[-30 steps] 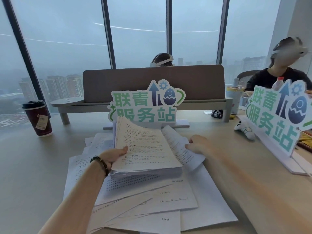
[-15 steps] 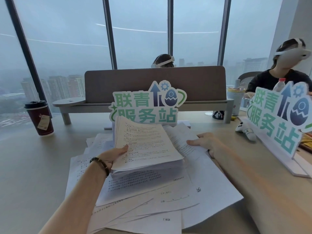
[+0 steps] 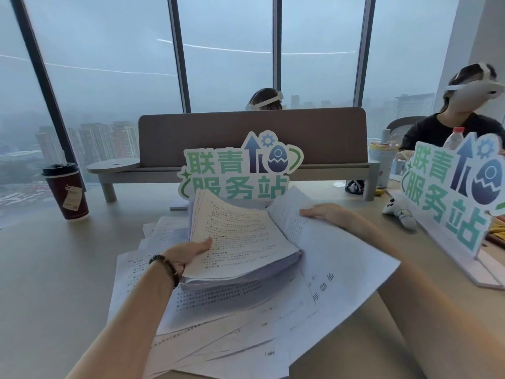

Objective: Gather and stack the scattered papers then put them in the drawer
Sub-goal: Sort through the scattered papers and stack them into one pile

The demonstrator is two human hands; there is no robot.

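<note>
A: What lies nearest on the desk?

B: Loose printed sheets, thin and white, fanned over one another at odd angles; the lowest run off the bottom edge. The desk top is smooth and pale beige.

A: And the hands?

B: The left hand, with a dark beaded bracelet at the wrist, grips a thick stack of papers at its left edge, thumb on top, fingers curled under and hidden. The stack is tilted up above the loose sheets, its top page curling. The right hand rests flat on a single sheet just right of the stack, fingers straight and together.

A: Farther back?

B: A flat cut-out sign in green and blue, its lower edge hidden by the stack. Left, a dark red paper cup with a black lid; its contents cannot be seen. Right, a white game controller beside a second sign, cut off by the frame.
</note>
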